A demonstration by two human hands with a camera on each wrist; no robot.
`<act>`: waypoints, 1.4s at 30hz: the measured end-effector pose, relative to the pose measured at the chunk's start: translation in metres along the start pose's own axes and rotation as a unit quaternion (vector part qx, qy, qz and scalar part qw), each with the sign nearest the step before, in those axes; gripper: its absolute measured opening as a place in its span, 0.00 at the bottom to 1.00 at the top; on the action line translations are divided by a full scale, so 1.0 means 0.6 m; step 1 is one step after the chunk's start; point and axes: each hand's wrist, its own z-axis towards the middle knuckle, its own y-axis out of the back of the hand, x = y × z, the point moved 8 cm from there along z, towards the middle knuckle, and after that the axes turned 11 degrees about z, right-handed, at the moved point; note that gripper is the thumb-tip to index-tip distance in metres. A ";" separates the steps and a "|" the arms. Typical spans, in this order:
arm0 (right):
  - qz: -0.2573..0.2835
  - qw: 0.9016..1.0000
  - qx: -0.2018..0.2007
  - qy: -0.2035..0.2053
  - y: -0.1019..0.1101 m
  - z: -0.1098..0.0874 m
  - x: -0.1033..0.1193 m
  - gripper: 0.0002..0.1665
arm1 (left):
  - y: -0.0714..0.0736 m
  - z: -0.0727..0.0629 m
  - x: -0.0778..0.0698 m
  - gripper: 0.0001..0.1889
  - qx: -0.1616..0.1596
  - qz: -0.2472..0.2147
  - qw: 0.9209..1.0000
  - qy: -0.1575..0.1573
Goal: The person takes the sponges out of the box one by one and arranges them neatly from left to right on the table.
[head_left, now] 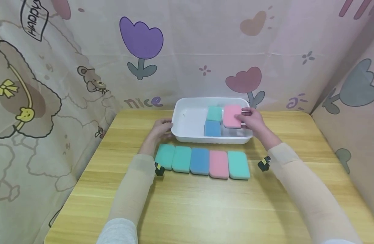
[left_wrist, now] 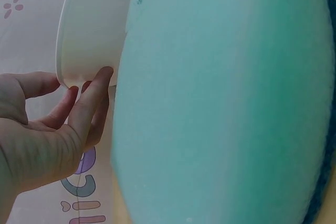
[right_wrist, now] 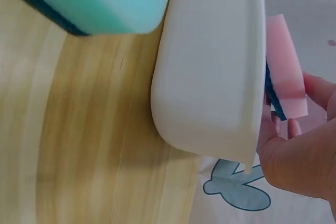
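Observation:
In the head view, my right hand (head_left: pixel 252 119) pinches a pink sponge (head_left: pixel 232 116) over the right part of a white plastic tray (head_left: pixel 187 139). The right wrist view shows this sponge (right_wrist: pixel 286 69) tilted above the tray rim, its dark scouring side facing the tray, thumb and fingers at its near end. My left hand (head_left: pixel 161 129) holds the tray's left end; in the left wrist view its thumb is at the rim and its fingers lie against the outer wall (left_wrist: pixel 94 40). Inside the tray lie a green sponge (head_left: pixel 214 113) and a blue sponge (head_left: pixel 212 128).
A row of several sponges lies side by side in front of the tray: green ones (head_left: pixel 181 159), a blue one (head_left: pixel 199 161) and a pink one (head_left: pixel 218 164). Behind the wooden table (head_left: pixel 193 206) hangs a printed cloth (head_left: pixel 187 44). Each wrist has a small dark device (head_left: pixel 264 163).

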 end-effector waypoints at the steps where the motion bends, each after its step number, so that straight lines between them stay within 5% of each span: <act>1: 0.006 1.000 0.001 0.003 0.000 -0.003 0.001 0.43 | 0.000 0.000 0.000 0.27 0.000 0.001 1.000 0.000; 23: 0.008 0.999 0.009 0.046 0.030 -0.101 0.022 0.42 | 0.004 0.000 -0.008 0.28 -0.001 -0.010 1.000 -0.018; 42: -0.077 0.996 0.049 0.013 0.069 -0.179 -0.036 0.45 | 0.008 0.001 0.002 0.30 0.003 0.002 1.000 -0.018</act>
